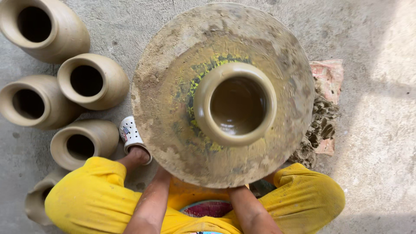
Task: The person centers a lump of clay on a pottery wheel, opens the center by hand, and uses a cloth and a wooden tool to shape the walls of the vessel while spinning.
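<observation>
Concrete floor (381,121), grey, sunlit on the right. On it sits a big round potter's wheel (173,108), mud-crusted, yellow paint showing through near the middle. A wet clay pot (203,112) stands upright on the wheel, a bit right of centre, mouth open to the camera. Looks fully shaped, so my read: throwing is done and the wheel or pot is being handled at the near rim. Five finished pots stand left of the wheel; the nearest pot (93,134) is just beside the rim. Lump of raw clay (320,125) on a pink sack (331,73) at the right edge.

Person squats in yellow shorts (86,195), white clog (130,134) beside the wheel. Both forearms run under the near rim: left forearm (151,203), right forearm (249,208). Hands are hidden below the wheel, so I cannot tell how the fingers are set.

Next move likely needs a level, steady grip, since the walls are soft.
</observation>
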